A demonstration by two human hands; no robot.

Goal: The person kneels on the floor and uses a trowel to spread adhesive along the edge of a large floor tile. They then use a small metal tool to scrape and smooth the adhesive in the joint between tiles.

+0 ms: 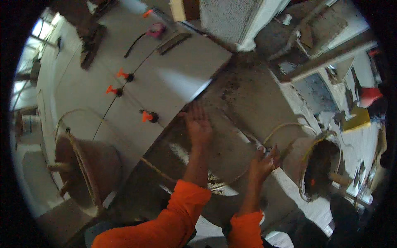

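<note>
My left hand (198,120) reaches forward with its fingers stretched out, palm showing. Its fingertips are close to the edge of a large pale floor tile (136,111); whether they touch it I cannot tell. My right hand (264,164) is held lower and to the right, over the bare floor, its fingers bent. A small, smeared light-and-dark thing shows at those fingertips, too blurred to name. Orange-topped tile levelling spacers with dark bases, one of them a nearby spacer (149,116), stand along the tile joints.
A tilted bucket (99,159) lies at the left, another bucket (295,165) at the right. A pink tape measure (156,30) rests on the far tiles near a flat bar (173,43). A person's shoe (92,47) stands far left. A white wall corner (231,25) rises ahead.
</note>
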